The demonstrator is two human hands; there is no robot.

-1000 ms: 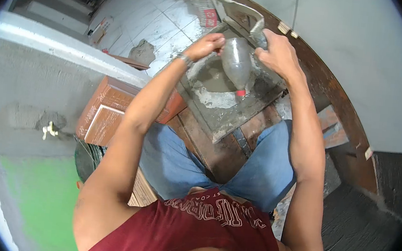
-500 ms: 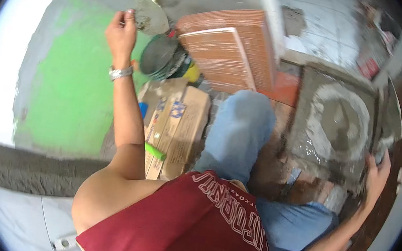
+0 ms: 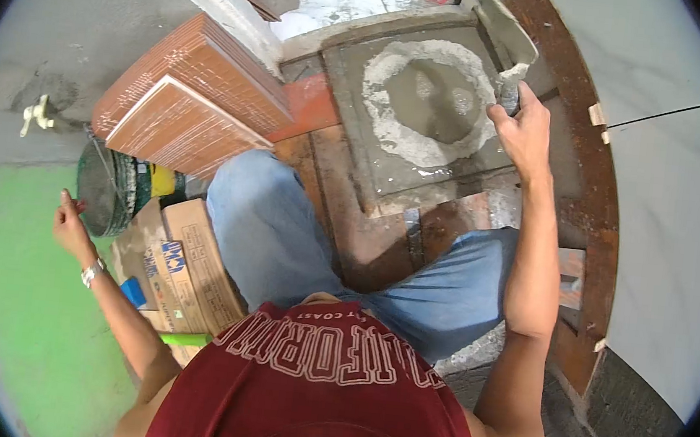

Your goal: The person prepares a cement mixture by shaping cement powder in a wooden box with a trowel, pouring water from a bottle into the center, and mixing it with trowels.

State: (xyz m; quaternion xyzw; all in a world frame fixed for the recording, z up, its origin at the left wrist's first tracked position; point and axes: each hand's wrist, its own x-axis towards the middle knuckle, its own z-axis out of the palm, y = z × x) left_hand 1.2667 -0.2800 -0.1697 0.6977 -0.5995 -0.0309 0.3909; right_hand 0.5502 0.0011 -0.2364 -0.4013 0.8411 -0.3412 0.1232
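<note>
My right hand (image 3: 527, 134) is wrapped round the handle of a trowel (image 3: 507, 36), whose blade points away from me at the far right corner of a wet mortar bed (image 3: 353, 54). On this bed lies a pale ring of cement powder (image 3: 377, 107) with a pool of murky water (image 3: 429, 100) inside. My left hand (image 3: 75, 230) is at the near left of a dark bucket (image 3: 124, 205), its fingers curled by a small red piece near the rim. Whether the fingers grip that piece is unclear.
Wrapped brown tiles (image 3: 195, 77) lean against the grey wall. Flattened cardboard (image 3: 203, 255) lies left of my knee, with a bright green tool (image 3: 187, 339) near it. A tap (image 3: 38, 116) sticks out above the bucket. Large pale tiles (image 3: 667, 165) border the right.
My view has swung to the right. The pale, rounded piece at my left hand is out of sight, and that hand is lower, beside the bucket. My right hand still has the trowel.
</note>
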